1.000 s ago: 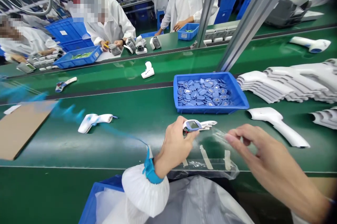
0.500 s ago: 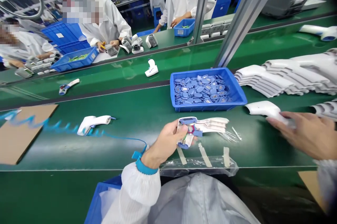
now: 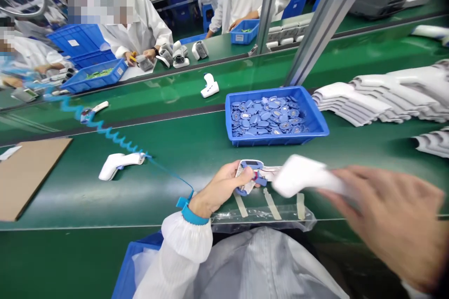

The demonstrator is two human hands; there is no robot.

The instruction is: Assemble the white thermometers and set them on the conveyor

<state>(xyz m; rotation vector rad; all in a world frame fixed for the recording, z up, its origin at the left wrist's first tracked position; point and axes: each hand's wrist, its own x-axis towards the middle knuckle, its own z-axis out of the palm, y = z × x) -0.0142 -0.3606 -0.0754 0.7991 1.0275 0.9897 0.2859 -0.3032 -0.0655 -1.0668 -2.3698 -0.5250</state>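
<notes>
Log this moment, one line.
Left hand: holding open device | Right hand: holding white shell, motion-blurred | Blue tray: beyond hands, blue parts inside

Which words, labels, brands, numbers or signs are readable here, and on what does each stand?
No text can be read.
Small blue bin, label: too small.
Blue crate, label: too small.
Tray of green parts, label: too small.
White housing in right hand: blurred, no writing visible.

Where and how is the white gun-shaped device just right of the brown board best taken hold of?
Probably around the middle of its handle, from above. The white gun-shaped device lies on its side, with the handle, narrower than the head, pointing right. In this view the blue coiled cord crosses the handle's tip, so that end seems the one to avoid.
</notes>
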